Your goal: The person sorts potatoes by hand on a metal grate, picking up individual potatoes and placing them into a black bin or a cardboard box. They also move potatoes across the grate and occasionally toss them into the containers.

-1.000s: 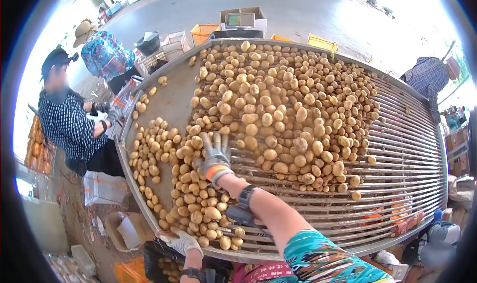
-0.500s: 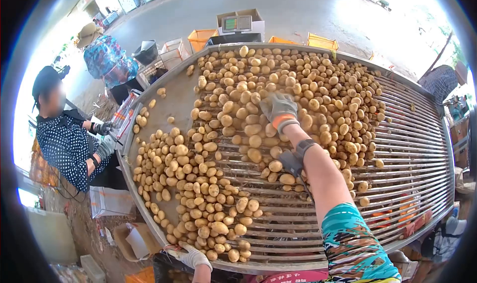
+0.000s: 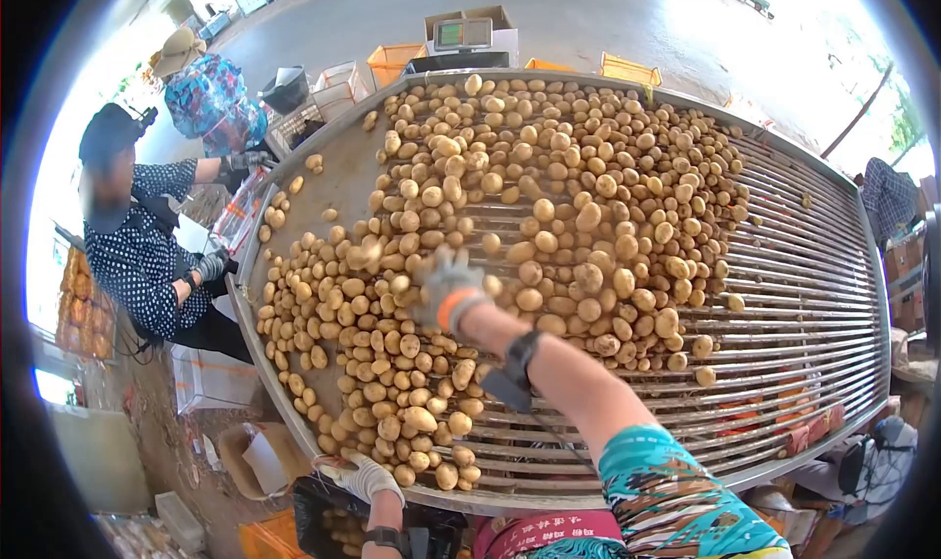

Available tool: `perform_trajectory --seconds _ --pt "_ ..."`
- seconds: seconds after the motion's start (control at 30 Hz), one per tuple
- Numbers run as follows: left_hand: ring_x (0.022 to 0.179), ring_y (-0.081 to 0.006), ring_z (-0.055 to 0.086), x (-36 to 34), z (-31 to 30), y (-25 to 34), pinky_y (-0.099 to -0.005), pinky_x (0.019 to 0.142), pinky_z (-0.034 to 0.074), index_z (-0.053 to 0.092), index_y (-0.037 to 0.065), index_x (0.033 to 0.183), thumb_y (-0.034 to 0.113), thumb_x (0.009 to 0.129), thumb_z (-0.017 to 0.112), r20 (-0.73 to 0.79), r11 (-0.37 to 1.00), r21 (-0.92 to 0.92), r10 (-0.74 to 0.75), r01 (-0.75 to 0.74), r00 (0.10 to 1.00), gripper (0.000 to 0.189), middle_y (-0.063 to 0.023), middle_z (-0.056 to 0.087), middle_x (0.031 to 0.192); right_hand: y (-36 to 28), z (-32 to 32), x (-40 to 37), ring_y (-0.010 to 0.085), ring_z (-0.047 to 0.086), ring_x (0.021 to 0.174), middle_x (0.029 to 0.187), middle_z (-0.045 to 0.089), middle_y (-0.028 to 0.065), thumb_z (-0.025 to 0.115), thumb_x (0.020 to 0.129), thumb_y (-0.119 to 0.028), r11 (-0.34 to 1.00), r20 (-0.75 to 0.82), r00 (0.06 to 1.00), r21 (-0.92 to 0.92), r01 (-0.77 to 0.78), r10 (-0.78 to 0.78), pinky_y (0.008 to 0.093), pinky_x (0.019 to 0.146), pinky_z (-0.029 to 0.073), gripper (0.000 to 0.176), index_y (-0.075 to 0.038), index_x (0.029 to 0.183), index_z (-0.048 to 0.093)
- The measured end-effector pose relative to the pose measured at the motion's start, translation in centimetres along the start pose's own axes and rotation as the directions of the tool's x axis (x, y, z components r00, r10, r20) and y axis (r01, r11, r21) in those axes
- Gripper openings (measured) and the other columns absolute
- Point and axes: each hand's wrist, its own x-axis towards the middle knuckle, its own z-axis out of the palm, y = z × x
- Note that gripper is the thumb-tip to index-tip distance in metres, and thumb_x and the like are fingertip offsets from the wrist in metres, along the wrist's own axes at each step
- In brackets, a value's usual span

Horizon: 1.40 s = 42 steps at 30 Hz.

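Observation:
My right hand (image 3: 453,286), in a grey glove with an orange cuff, is among the potatoes (image 3: 608,216) on the slatted metal sorting table (image 3: 804,294). It is smeared by motion; its fingers look spread over the potatoes, with none plainly gripped. A heap of potatoes (image 3: 382,363) lies to its left and below, partly on the smooth metal plate (image 3: 328,186). At the table's near left edge, my left hand (image 3: 365,478) in a pale glove rests by the rim, fingers stretched along it. Below that hand sits a black bag (image 3: 314,520) with potatoes inside.
A person (image 3: 137,226) in a dotted shirt and gloves stands at the table's left end; another in a hat (image 3: 211,103) is behind. Orange crates (image 3: 630,70) and a scale (image 3: 463,35) stand beyond the far rim. A cardboard box (image 3: 257,459) is on the floor at left.
My right hand has swept left and nearer across the slats, and potatoes have shifted left with it. My left hand stays by the rim. The person at left has stretched out an arm.

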Motion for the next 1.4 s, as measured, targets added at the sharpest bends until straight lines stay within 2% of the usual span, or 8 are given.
perform_trajectory --seconds 0.23,0.3,0.43,0.57,0.67,0.83,1.27,1.4 --pt "0.129 -0.0271 0.053 0.7 0.3 -0.4 -0.0401 0.106 0.044 0.033 0.006 0.150 0.011 0.102 0.054 -0.037 1.000 0.007 -0.007 0.008 0.999 0.052 -0.0153 0.049 0.145 1.6 7.9 -16.6 0.0518 0.029 0.143 0.164 0.018 0.0191 0.073 0.084 -0.050 0.944 -0.203 0.922 -0.064 0.322 -0.329 0.0673 0.103 0.041 0.064 -0.028 0.142 0.056" --pt "0.128 -0.0270 0.054 1.0 0.0 -0.4 -0.0401 0.105 0.045 0.033 0.005 0.150 0.012 0.102 0.055 0.002 0.995 0.098 -0.016 0.016 1.000 0.053 -0.0156 0.049 0.145 2.9 4.8 -20.7 0.0512 0.035 0.140 0.157 0.030 0.0199 0.070 0.086 -0.046 0.854 0.046 0.858 0.139 0.502 -0.512 0.0670 0.104 0.042 0.058 -0.029 0.140 0.057" --pt "0.124 -0.0280 0.056 1.5 0.2 -1.4 -0.0387 0.105 0.046 0.030 0.002 0.154 0.014 0.103 0.056 -0.004 0.987 0.151 0.048 -0.047 0.999 0.058 -0.0177 0.050 0.144 9.3 0.3 -17.8 0.0358 0.046 0.135 0.137 0.050 0.0151 0.073 0.085 -0.039 0.811 -0.370 0.770 0.070 0.580 -0.519 0.0535 0.105 0.046 0.047 -0.023 0.128 0.064" --pt "0.125 -0.0286 0.057 3.1 1.3 -4.2 -0.0384 0.106 0.046 0.031 0.000 0.153 0.012 0.101 0.057 -0.056 0.982 0.089 0.174 -0.168 0.983 0.059 -0.0192 0.050 0.145 20.2 -6.3 -9.7 0.0355 0.050 0.130 0.134 0.056 0.0176 0.062 0.093 -0.035 0.997 -0.637 0.767 0.062 -0.048 0.076 0.0468 0.110 0.043 0.041 -0.010 0.125 0.061" --pt "0.125 -0.0286 0.057 2.0 0.8 -2.6 -0.0386 0.106 0.046 0.030 -0.001 0.154 0.011 0.100 0.058 -0.077 0.989 0.103 0.113 -0.105 0.991 0.061 -0.0194 0.049 0.146 29.1 -7.1 -3.1 0.0362 0.046 0.135 0.144 0.053 0.0150 0.056 0.093 -0.047 0.820 -0.169 0.827 0.340 -0.461 0.535 0.0454 0.113 0.039 0.060 -0.013 0.142 0.054" --pt "0.123 -0.0290 0.057 0.9 -0.1 -0.7 -0.0390 0.104 0.046 0.032 0.000 0.152 0.013 0.100 0.059 -0.010 0.992 0.093 0.090 -0.089 0.996 0.060 -0.0190 0.050 0.144 25.7 -7.3 -4.0 0.0349 0.041 0.142 0.152 0.047 0.0116 0.061 0.087 -0.050 0.909 -0.123 0.903 -0.017 -0.416 0.411 0.0540 0.114 0.036 0.065 -0.029 0.147 0.051" --pt "0.098 -0.0328 0.064 2.6 0.9 -2.5 -0.0469 0.082 0.051 0.045 0.007 0.120 0.019 0.099 0.060 -0.051 0.994 0.102 0.030 -0.025 0.998 0.028 -0.0169 0.063 0.117 17.5 -5.6 -16.0 0.0372 0.054 0.127 0.143 0.048 0.0171 0.069 0.087 -0.054 0.971 0.142 0.967 0.079 -0.225 0.212 0.0479 0.101 0.050 0.071 -0.025 0.148 0.050" --pt "0.098 -0.0333 0.064 1.0 0.4 -0.3 -0.0479 0.081 0.052 0.044 0.012 0.122 0.023 0.100 0.060 -0.054 0.992 0.121 -0.027 0.033 0.998 0.029 -0.0165 0.064 0.115 13.1 2.9 -20.6 0.0504 0.031 0.143 0.156 0.033 0.0209 0.076 0.078 -0.045 0.983 -0.180 0.979 0.170 -0.067 0.098 0.0595 0.112 0.041 0.083 -0.024 0.151 0.042"
